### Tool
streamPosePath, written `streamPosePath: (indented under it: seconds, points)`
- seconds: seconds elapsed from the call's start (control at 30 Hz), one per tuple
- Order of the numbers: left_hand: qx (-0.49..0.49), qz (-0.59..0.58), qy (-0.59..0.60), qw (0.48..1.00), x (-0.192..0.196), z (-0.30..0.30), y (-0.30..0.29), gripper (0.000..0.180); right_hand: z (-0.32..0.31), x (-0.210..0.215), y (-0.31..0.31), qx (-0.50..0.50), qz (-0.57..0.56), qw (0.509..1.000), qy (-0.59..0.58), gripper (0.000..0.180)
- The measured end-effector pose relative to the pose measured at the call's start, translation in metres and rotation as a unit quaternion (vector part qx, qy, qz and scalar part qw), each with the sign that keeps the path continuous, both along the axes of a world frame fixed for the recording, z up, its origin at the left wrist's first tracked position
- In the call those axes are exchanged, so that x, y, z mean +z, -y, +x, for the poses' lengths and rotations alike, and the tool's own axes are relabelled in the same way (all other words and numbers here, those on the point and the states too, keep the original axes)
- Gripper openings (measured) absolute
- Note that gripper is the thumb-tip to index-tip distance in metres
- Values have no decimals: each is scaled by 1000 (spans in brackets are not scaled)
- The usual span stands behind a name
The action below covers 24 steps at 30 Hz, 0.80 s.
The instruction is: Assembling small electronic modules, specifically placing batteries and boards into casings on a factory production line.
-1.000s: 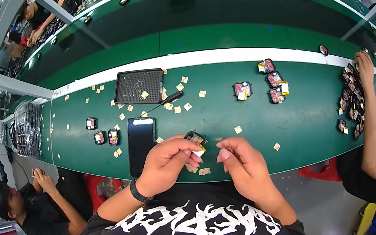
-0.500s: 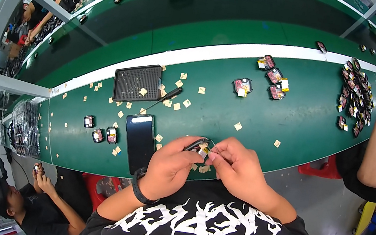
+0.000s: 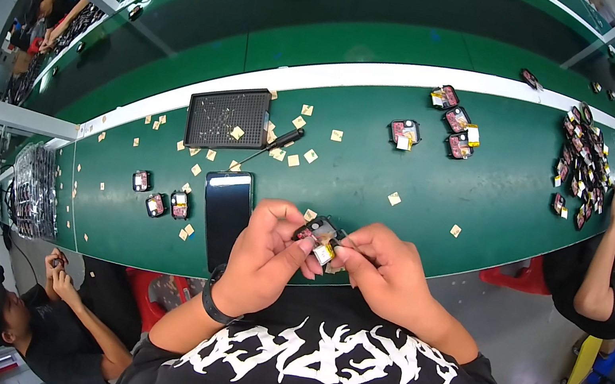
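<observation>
Above the near edge of the green table, I hold a small black electronic device case (image 3: 306, 233) in both hands. Its open side shows a reddish circuit board, and a small silver battery with yellow tape (image 3: 324, 253) sticks out toward me. My left hand (image 3: 267, 243) is closed around the case's left side, its thumb beside the battery. The fingers of my right hand (image 3: 380, 266) are pinched at the right edge of the case, next to the battery. Their tips hide exactly which part they grip. A black phone (image 3: 226, 215) lies just left of my left hand.
Across the table (image 3: 342, 173) lie scattered small beige squares (image 3: 394, 198), a black tray (image 3: 226, 119) and a screwdriver (image 3: 275, 143). More open cases (image 3: 405, 133) lie beyond my hands, with a pile (image 3: 581, 163) at right. Co-workers sit on both sides.
The case has tilted in my hands, so its inside and the battery show more. My left fingers have spread beneath it. The right-hand co-worker's raised arm has come down.
</observation>
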<state>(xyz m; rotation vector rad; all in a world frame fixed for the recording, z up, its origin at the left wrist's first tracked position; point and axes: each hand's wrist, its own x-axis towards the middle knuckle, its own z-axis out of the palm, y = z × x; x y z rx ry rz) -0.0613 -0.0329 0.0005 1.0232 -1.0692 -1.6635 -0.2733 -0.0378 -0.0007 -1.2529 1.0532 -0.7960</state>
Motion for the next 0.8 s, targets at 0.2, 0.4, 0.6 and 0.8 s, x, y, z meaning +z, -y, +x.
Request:
streamPosePath:
  seconds: [0.2,0.4,0.6,0.8]
  points:
    - [-22,54,6,998,10,7,3,43,-6,-15,-7,-32,64,985,155,13]
    - [-20,38,71,997,9,3,2,36,2,-9,-5,-44,5,990,133,26]
    - [-9,5,135,991,5,-2,1,29,11,-10,6,-43,-119,992,-28,19]
    - [-7,37,106,994,0,-1,2,23,14,-8,1,-62,-24,998,20,12]
